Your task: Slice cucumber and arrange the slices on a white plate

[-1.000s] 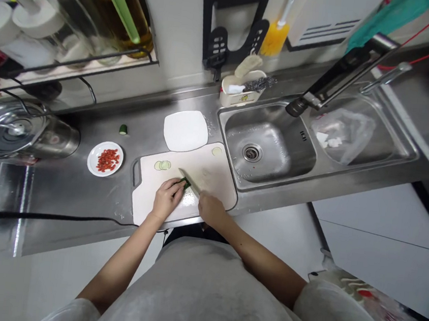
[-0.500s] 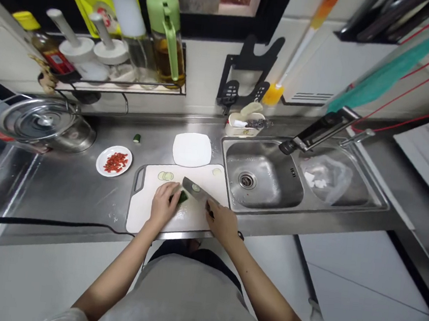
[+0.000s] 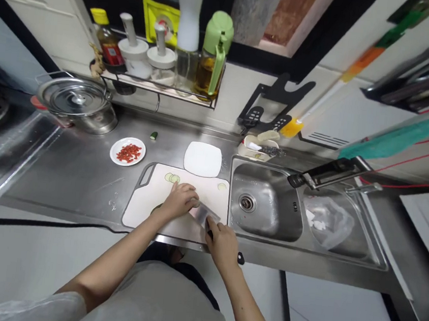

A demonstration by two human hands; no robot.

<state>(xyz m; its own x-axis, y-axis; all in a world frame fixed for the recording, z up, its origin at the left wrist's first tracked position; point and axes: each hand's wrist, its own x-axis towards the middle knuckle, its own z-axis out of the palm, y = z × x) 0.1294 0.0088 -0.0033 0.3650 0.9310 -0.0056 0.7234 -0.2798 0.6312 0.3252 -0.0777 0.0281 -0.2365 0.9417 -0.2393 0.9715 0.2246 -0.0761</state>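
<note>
My right hand [image 3: 223, 240] is closed round the handle of a kitchen knife [image 3: 204, 214], its broad blade pointing up and left over the white cutting board [image 3: 141, 204]. At the far end of the blade, my left hand [image 3: 181, 200] has its fingertips pinched on a cucumber slice, mostly covered by the fingers. The dark green cucumber piece [image 3: 156, 208] lies on the board beside my left wrist, partly hidden by it. Thin cucumber slices [image 3: 172, 177] overlap near the board's upper left, and a single pale slice [image 3: 222, 186] rests at its upper right corner.
Behind the board lies a white square plate [image 3: 203, 159]. To the left are a plate of chopped red pieces [image 3: 128, 151], a cucumber end [image 3: 153, 136] and a lidded steel pot [image 3: 78, 103]. A double sink [image 3: 267, 202] adjoins on the right. Bottles stand on a wall rack [image 3: 161, 86].
My left hand has left the cucumber and moved right to the blade, where a slice was clinging. The cucumber piece now lies farther left. The head view has shifted.
</note>
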